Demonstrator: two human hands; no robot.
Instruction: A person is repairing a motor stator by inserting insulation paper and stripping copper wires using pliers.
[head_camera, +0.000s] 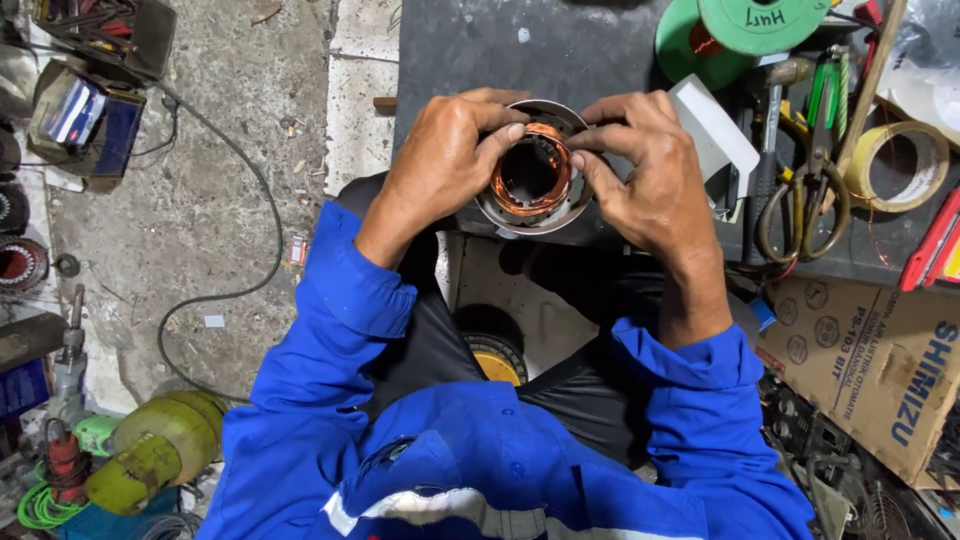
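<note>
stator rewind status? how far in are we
Done: copper coils already sit inside the stator, around its bore. In hand: left hand and right hand both pinch the winding at the top rim, fingertips pressing the wire. Left: no lacing or tape shows on the coils; tape roll, scissors and green wire spool lie untouched on the bench. Lead connections cannot be seen.

Stator far rim hidden behind fingertips; green spool cut by top edge; cardboard box cut by right edge.

One motor stator, two hands, one scissors, one tape roll, one cardboard box.
</note>
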